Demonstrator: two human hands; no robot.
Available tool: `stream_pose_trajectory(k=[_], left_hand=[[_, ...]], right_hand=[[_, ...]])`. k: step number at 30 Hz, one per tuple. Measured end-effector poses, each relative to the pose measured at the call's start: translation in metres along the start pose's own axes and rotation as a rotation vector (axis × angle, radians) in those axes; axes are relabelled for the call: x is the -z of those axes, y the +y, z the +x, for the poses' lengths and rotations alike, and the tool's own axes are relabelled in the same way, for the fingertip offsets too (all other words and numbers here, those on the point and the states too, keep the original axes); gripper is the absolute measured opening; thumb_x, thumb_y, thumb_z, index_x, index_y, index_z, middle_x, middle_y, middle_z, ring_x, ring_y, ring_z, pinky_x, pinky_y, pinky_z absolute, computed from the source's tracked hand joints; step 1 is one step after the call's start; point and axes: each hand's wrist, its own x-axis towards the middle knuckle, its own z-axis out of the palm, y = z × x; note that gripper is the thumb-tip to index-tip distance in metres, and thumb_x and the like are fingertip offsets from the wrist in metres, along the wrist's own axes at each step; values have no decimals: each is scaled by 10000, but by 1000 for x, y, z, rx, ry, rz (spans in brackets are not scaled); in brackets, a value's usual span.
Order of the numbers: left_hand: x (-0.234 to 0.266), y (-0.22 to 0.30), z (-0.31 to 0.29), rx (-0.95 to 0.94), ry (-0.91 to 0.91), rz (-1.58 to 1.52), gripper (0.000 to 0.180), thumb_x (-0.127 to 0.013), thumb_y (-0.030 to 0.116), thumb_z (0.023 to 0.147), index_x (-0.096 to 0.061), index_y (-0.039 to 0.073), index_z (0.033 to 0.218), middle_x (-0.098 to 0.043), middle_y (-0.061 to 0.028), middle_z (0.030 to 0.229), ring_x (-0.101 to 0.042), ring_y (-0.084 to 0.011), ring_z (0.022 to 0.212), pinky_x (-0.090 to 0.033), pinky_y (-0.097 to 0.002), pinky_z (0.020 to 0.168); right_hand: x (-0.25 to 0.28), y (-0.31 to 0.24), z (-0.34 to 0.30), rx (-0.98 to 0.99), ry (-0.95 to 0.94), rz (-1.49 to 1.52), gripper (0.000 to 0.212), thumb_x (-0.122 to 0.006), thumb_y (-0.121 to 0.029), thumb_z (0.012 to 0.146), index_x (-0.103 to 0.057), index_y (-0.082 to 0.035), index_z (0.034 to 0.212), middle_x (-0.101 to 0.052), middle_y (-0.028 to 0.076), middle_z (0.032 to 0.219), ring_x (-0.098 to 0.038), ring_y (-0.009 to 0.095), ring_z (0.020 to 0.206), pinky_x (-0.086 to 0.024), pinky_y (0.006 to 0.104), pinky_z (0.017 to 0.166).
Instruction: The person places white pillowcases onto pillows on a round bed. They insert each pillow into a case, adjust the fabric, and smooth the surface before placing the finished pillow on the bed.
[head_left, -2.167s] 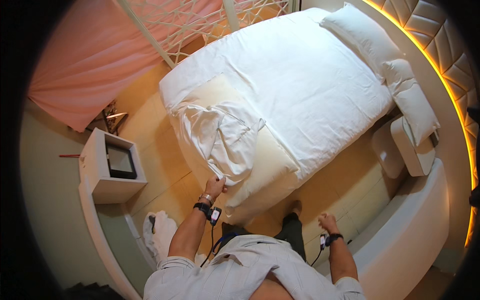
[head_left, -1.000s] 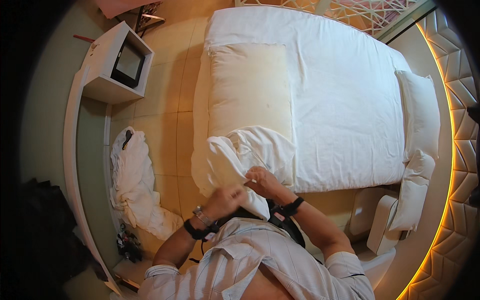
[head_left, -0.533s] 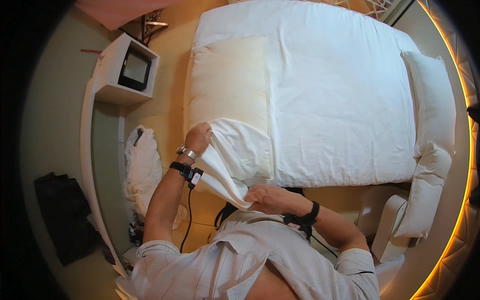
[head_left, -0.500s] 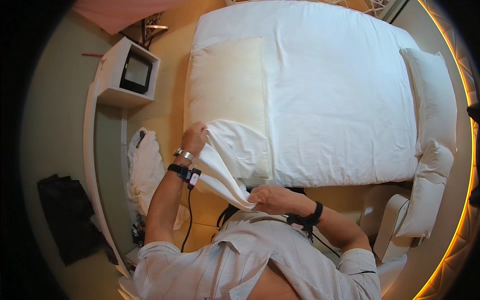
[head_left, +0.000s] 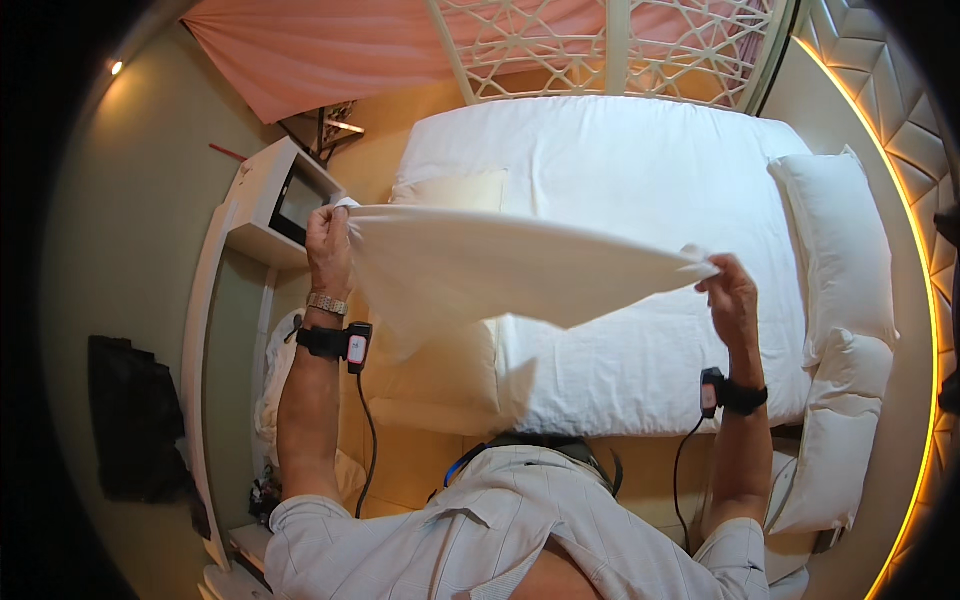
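A thin white pillowcase (head_left: 500, 255) is stretched in the air between my two hands, its lower part hanging loose and blurred. One corner is pinched in my left hand (head_left: 328, 245), and my right hand (head_left: 733, 295) grips the opposite corner. Under the cloth a cream, uncovered pillow (head_left: 440, 375) lies on the left end of the bed, partly hidden by the pillowcase. The bed (head_left: 640, 370) is covered with a white sheet that has light creases.
Two white pillows (head_left: 835, 250) lean at the bed's right end by a padded, lit headboard. To my left stands a white shelf unit (head_left: 255, 205), with crumpled white cloth (head_left: 275, 375) below it. A lattice screen (head_left: 610, 60) stands beyond the bed.
Both hands have risen and moved forward over the bed. My right hand has swung out to the right, so the bunched pillowcase is now spread wide between them.
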Motion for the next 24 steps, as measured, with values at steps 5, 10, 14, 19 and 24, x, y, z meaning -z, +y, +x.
stream_pose_trajectory(k=[5, 10, 14, 19, 24], left_hand=[[-46, 11, -12, 74, -167, -328, 179, -642, 218, 1082, -610, 57, 1153, -649, -9, 1036, -616, -90, 929, -552, -267, 849], [-63, -28, -69, 345, -549, -169, 105, -636, 190, 1072, -611, 91, 1094, -642, 17, 996, -594, -64, 867, -520, -236, 773], [-77, -80, -182, 490, -1112, -266, 113, -713, 118, 1006, -608, 100, 1045, -618, 50, 937, -569, -38, 847, -508, -238, 759], [-104, -127, -310, 701, -1388, -35, 188, -751, 139, 966, -625, 75, 1089, -676, 6, 954, -618, -79, 882, -533, -285, 801], [-142, -141, -332, 136, -1380, 452, 390, -748, 177, 939, -640, 45, 1289, -737, -168, 1126, -721, -279, 908, -588, -384, 847]], right_hand=[[29, -33, 27, 151, 258, 185, 185, -555, -28, 1075, -636, -28, 1241, -730, 62, 878, -658, 92, 694, -464, 215, 535], [47, -53, 16, 258, 470, 335, 219, -548, -18, 1073, -577, -21, 1290, -726, 120, 1019, -703, 153, 785, -560, 259, 614], [76, -23, -21, 190, 627, 430, 194, -501, -72, 1103, -521, -67, 1295, -698, 89, 1034, -667, 131, 811, -572, 270, 668], [113, 31, -52, 69, 622, 455, 198, -519, -74, 1107, -543, -94, 1303, -692, 68, 1104, -677, 124, 937, -566, 253, 784], [142, 61, -51, -3, 161, 610, 238, -501, -80, 1118, -554, -79, 1350, -667, 101, 1275, -671, 180, 1158, -551, 343, 1013]])
